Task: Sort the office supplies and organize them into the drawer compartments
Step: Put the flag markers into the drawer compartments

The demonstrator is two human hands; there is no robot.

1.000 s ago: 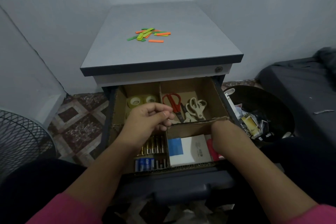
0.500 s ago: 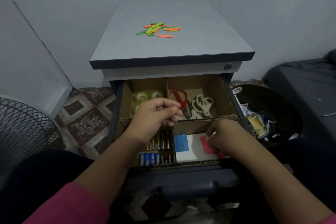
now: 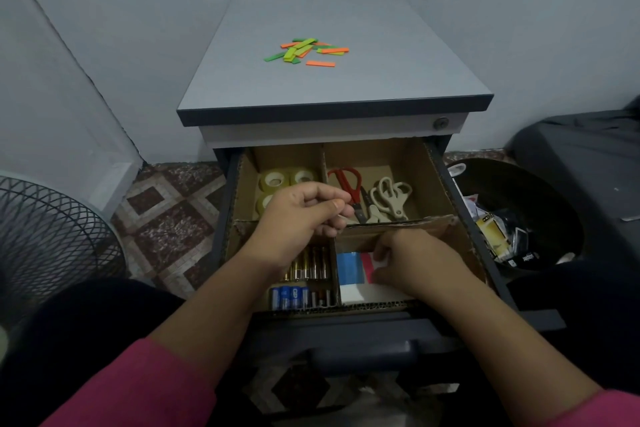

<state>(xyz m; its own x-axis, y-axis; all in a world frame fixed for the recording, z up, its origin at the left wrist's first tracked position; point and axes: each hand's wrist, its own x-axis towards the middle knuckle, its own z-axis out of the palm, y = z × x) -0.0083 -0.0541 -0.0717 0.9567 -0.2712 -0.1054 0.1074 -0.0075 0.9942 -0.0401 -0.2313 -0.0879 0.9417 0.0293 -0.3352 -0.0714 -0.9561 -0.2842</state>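
A corrugated cardboard divider (image 3: 398, 222) splits the open drawer (image 3: 462, 204) into four brown compartments with rough, frayed edges. In the upper left one sit glossy rolls of clear tape (image 3: 277, 180); in the upper right lie red-handled scissors (image 3: 348, 184) and beige scissors (image 3: 389, 196). The lower left compartment holds slim metal batteries (image 3: 308, 269), gold and blue, lying in rows. In the lower right one, flat notepads (image 3: 349, 267) in blue, white and pink lie stacked.

The left hand (image 3: 304, 215) hovers over the middle of the drawer, fingers curled; whether it holds anything is hard to make out. The right hand (image 3: 412, 262) is low in the lower right compartment, fingers bent onto the pink and white pads, though the grip itself is hidden.

On the smooth grey table (image 3: 381, 45) above, near the top centre of the frame, thin green, yellow and orange strips (image 3: 306, 50) lie scattered. The floor (image 3: 166, 215) is patterned tile under plain pale walls. A wire fan guard (image 3: 52, 236) is cut off at the left; a dark bin (image 3: 540, 191) with packaging stands at the right.
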